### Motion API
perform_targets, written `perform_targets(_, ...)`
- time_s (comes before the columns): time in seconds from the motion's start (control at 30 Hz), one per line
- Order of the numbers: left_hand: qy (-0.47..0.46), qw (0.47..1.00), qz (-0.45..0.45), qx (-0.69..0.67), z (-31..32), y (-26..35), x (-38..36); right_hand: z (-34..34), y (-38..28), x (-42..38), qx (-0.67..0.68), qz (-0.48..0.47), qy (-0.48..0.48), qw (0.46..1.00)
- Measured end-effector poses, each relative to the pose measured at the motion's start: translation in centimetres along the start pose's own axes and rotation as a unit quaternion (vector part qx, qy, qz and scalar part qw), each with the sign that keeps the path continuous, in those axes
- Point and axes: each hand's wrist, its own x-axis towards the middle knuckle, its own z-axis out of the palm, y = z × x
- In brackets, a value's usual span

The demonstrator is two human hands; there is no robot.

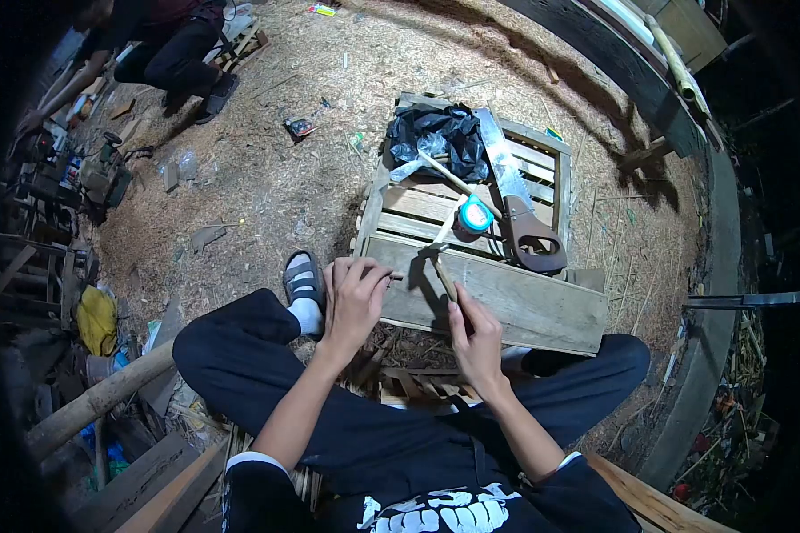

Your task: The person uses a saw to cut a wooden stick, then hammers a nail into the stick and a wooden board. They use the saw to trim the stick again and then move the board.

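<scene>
While a second person in dark clothes [164, 44] crouches at the far upper left beside a clutter of small tools [98, 173], the wearer sits on a sawdust-strewn floor [267, 169] with dark-trousered legs spread either side of a wooden slatted crate [418, 209]. At the left edge lie a yellow cloth bundle [98, 318] and a round wooden pole [98, 400]. A foot in a grey sandal and white sock [305, 289] rests just left of the crate.

The left hand [356, 298] lies on the near left end of a broad weathered wooden plank [524, 306] laid across the crate's front; its fingers are curled together, pinching something small against the board, too small to identify. Just to the right, the right hand [476, 342] is closed around the wooden handle of a small hammer [442, 274], whose head sits over the plank close to the left hand's fingertips.

Farther back on the slats lie a crumpled black plastic bag [444, 133], a teal round tape measure [476, 216] and, to the right, a steel handsaw with a brown wooden grip [520, 200]. A curved dark concrete kerb [684, 133] bounds the right side.
</scene>
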Motion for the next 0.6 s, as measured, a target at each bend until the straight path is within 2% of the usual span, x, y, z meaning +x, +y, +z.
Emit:
perform_targets(0.1, -0.008, 1.000, 0.006, 0.003, 0.2, -0.4, -0.1, 0.1, -0.5, 0.0, 0.002, 0.019, -0.026, 0.999)
perform_targets(0.23, -0.018, 1.000, 0.003, 0.002, 0.4, -0.6, -0.1, 0.7, -0.3, -0.1, 0.016, -0.006, -0.003, 1.000)
perform_targets(0.43, -0.009, 1.000, -0.015, -0.018, 0.4, -0.1, 0.3, 0.7, -0.4, -0.1, 0.021, 0.005, -0.018, 1.000)
perform_targets(0.5, -0.001, 1.000, 0.003, 0.010, 0.2, 0.2, 0.5, 0.5, -0.5, -0.1, 0.023, 0.023, -0.027, 0.999)
perform_targets(0.6, -0.023, 0.999, -0.015, -0.022, -0.1, 0.3, 0.9, 0.3, -0.6, -0.1, 0.022, 0.028, -0.030, 0.999)
